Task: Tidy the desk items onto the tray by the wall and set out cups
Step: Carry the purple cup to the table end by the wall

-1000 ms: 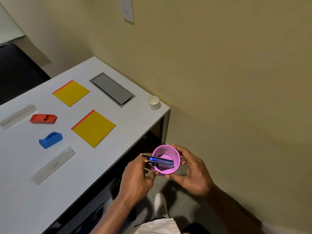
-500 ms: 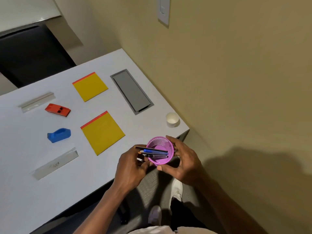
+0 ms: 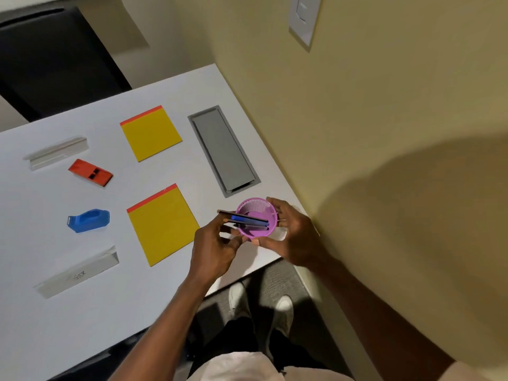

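Note:
A pink mesh cup (image 3: pixel 258 207) is held over the desk's near right corner, close to the wall. My right hand (image 3: pixel 295 235) wraps around its right side. Several pens (image 3: pixel 247 220), one of them blue, lie across the cup's mouth, and my left hand (image 3: pixel 213 250) pinches their left ends. On the white desk (image 3: pixel 41 325) lie two yellow notepads (image 3: pixel 150 132) (image 3: pixel 162 221), a red stapler (image 3: pixel 90 172), a blue tape dispenser (image 3: pixel 88 220) and two clear rulers (image 3: pixel 56 152) (image 3: pixel 78 272). The small white paper cup is hidden behind my right hand.
A grey cable hatch (image 3: pixel 224 151) is set flush in the desk near the wall. A black chair (image 3: pixel 55 61) stands beyond the far edge. My shoes (image 3: pixel 259 303) show on the grey carpet below the desk's corner. A wall switch plate (image 3: pixel 302 17) sits high on the wall.
Both hands have carried the pink cup and pens from below the desk's edge up over its corner. The view has swung to the right, and my right hand now covers the white paper cup.

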`<state>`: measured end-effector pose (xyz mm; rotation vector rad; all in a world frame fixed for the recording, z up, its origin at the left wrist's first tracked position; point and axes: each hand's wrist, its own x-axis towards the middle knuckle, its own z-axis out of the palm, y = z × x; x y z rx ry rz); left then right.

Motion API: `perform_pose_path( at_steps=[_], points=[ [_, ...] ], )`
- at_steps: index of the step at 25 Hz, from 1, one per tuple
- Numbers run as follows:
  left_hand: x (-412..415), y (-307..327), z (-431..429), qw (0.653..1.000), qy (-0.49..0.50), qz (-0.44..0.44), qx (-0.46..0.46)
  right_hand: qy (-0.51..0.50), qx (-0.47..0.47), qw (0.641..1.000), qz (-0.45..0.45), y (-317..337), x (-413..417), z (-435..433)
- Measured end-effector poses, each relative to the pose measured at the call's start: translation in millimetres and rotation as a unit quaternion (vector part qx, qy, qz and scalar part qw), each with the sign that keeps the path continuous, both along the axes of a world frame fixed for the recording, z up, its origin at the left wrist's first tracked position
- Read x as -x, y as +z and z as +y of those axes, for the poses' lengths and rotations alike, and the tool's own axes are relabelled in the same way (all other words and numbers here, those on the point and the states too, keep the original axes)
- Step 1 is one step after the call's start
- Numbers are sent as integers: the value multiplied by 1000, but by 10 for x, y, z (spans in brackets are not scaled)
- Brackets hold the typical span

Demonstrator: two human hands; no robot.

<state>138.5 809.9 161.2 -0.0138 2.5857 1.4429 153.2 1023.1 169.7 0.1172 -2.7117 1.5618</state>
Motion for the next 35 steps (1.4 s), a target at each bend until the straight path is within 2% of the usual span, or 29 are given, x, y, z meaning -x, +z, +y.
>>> perform_pose_path(
  at_steps=[8, 15, 24, 35],
  points=[
    [898, -363, 122, 997, -70, -5, -25, -46, -74, 994, -67, -142, 760, 99],
    [1353, -637, 344, 995, -91, -16, -24, -68, -74, 988, -118, -426, 1162, 236],
    [1416, -964, 656, 995, -57, -76, -33, -37, -126, 979, -154, -772, 1443, 441],
    [1359, -995, 811, 993, -44, -109, -14, -16, -152, 970, -192, -857, 1517, 514]
  ],
)
